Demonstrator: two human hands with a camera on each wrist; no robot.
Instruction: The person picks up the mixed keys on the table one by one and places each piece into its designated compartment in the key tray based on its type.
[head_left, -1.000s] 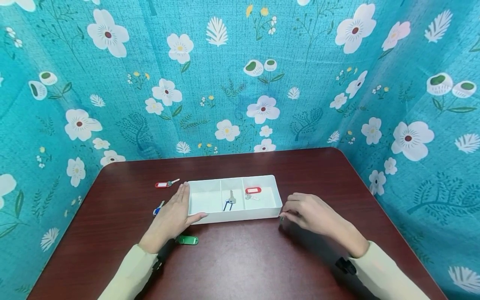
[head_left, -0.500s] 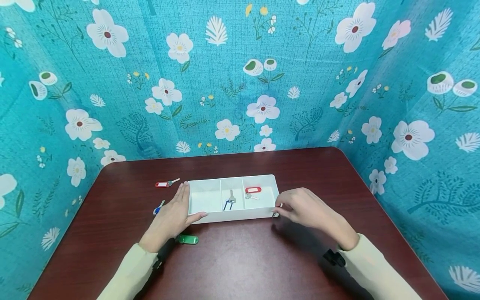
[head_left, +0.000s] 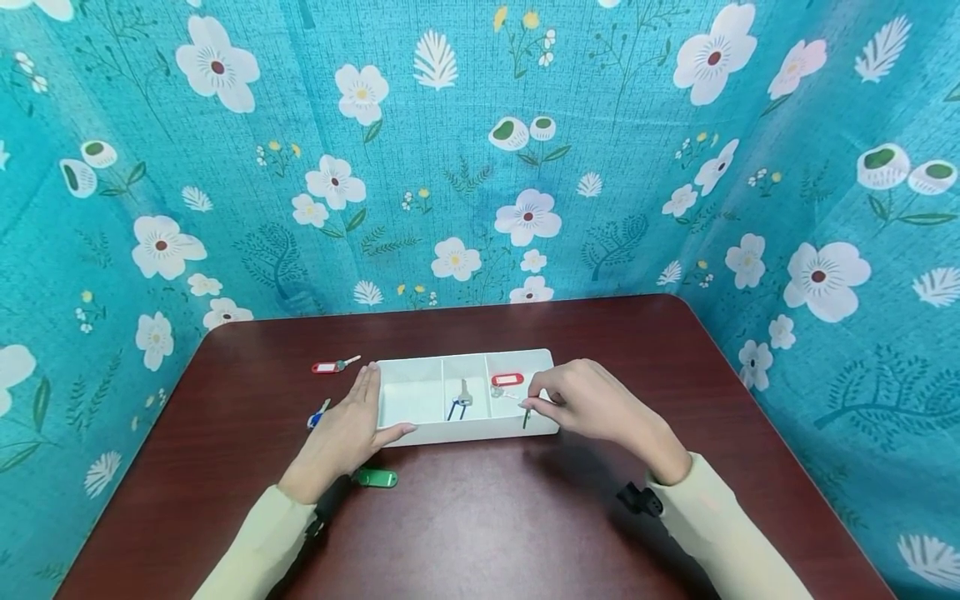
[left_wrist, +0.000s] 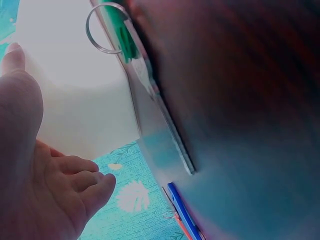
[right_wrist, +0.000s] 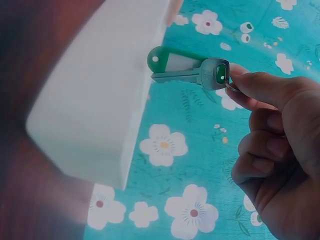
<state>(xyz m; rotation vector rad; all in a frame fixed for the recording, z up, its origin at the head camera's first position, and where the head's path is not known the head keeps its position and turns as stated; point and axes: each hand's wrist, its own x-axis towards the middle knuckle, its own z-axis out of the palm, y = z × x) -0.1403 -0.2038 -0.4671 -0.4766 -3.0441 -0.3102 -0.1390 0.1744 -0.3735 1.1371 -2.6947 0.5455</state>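
A white three-compartment tray lies across the dark table. My left hand rests against its left end, fingers extended along the side and thumb over the front edge. Over the tray's right front edge, my right hand pinches the metal ring of a key with a green tag; key and tag dangle from it. The right compartment holds a key with a red tag. A key with a blue-edged tag sits in the middle compartment. No key shows in the left one.
Left of the tray lie a red-tagged key and a blue-tagged key, partly behind my left hand. A green tag lies near my left wrist, its key visible in the left wrist view. A floral curtain hangs behind the table.
My right hand has moved left and up from beside the tray's right end to above the right compartment's front edge, carrying the green-tagged key. My left hand stays put.
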